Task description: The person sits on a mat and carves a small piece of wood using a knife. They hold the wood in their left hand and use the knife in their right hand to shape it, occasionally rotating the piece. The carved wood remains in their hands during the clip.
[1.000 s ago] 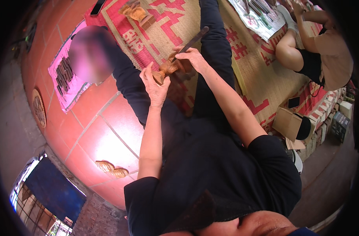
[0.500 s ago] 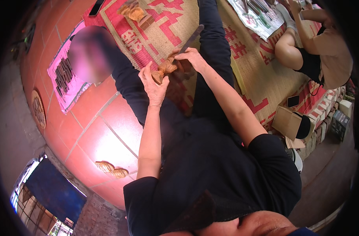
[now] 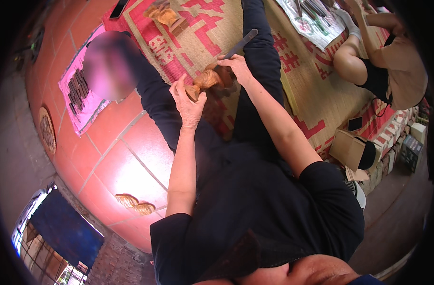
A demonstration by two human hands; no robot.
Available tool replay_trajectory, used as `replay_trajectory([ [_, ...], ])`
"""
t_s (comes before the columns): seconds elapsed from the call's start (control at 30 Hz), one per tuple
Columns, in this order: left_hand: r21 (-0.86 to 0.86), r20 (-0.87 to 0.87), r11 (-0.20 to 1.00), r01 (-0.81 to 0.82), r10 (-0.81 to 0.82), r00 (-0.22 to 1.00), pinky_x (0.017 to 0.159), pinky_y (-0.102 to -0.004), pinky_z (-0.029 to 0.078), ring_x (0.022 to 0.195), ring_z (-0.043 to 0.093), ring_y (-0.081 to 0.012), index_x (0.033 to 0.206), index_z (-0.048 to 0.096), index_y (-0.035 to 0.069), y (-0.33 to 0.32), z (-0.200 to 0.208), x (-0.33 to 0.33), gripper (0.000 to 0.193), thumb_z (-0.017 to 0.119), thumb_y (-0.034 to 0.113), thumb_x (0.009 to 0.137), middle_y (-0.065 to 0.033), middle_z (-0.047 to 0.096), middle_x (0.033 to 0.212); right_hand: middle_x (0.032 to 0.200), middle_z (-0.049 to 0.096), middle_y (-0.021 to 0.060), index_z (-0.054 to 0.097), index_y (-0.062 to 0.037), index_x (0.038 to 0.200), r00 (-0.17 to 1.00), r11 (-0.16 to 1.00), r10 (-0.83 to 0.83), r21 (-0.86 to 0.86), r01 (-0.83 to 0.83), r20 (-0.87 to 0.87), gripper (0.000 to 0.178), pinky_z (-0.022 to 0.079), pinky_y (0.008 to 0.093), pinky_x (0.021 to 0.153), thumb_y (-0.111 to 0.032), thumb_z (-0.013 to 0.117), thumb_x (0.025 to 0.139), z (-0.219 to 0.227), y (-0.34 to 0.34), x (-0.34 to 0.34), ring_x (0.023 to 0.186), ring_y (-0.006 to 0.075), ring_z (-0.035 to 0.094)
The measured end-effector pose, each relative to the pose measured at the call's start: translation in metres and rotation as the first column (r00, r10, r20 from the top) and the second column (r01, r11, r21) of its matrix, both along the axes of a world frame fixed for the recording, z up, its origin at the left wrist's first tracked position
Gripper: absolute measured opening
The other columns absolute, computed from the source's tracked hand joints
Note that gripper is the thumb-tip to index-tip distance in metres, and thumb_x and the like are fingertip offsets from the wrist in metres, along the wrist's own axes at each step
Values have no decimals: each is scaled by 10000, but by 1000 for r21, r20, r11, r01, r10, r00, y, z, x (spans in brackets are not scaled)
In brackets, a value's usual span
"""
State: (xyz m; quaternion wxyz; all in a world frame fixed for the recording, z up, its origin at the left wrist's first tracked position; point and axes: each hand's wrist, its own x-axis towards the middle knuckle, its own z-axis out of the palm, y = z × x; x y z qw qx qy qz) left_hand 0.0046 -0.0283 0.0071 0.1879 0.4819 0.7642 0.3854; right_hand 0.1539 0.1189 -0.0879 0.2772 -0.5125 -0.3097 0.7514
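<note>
My left hand [image 3: 188, 105] is wrapped round the near end of a carved wooden figure [image 3: 207, 80], golden brown with curved grooves. My right hand [image 3: 237, 68], at the figure's far right side, is closed on a long grey metal carving chisel [image 3: 242, 42]. The chisel's rounded end points up and away; its other end is hidden by the hand. A darker brown wooden part [image 3: 223, 80] lies against the figure below my right hand. The work sits between my outstretched legs, over the patterned mat [image 3: 207, 40].
Another carving [image 3: 163, 15] and a phone [image 3: 118, 8] lie ahead. Several dark tools [image 3: 77, 90] rest on a pink cloth [image 3: 90, 120] at left; a carved wooden piece [image 3: 134, 204] lies on the red tiles. A co-worker [image 3: 397, 71] sits at right beside tools on a white sheet [image 3: 306, 27].
My right hand has shifted slightly right and up with the chisel, away from the figure's top, so more of the carving shows. My left hand keeps its hold, almost still.
</note>
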Motion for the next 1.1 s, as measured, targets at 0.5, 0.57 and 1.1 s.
replay_trajectory([
  [0.5, 5, -4, 1000, -4, 4, 1000, 1036, -397, 388, 1197, 435, -312, 1348, 441, 117, 0, -2, -2, 755, 739, 106, 653, -145, 402, 1238, 922, 698, 68, 710, -15, 1010, 986, 995, 61, 87, -47, -158, 271, 478, 277, 831, -107, 767, 761, 14, -9, -3, 865, 149, 645],
  [0.57, 3, -7, 1000, -1, 1, 1000, 1042, -390, 380, 1194, 436, -304, 1351, 436, 112, -1, -2, -2, 749, 734, 113, 663, -143, 403, 1237, 945, 698, 71, 712, -22, 1031, 978, 988, 135, 97, -120, -160, 275, 472, 284, 867, -111, 760, 775, 14, -10, -2, 901, 146, 643],
  [1.1, -10, 27, 1000, -8, 9, 1000, 1051, -390, 368, 1205, 423, -303, 1349, 437, 112, 1, 1, 0, 751, 734, 106, 659, -139, 408, 1231, 902, 693, 68, 703, -17, 984, 993, 999, -14, 30, 18, -113, 271, 483, 268, 792, -106, 782, 741, 5, -6, -1, 840, 148, 643],
])
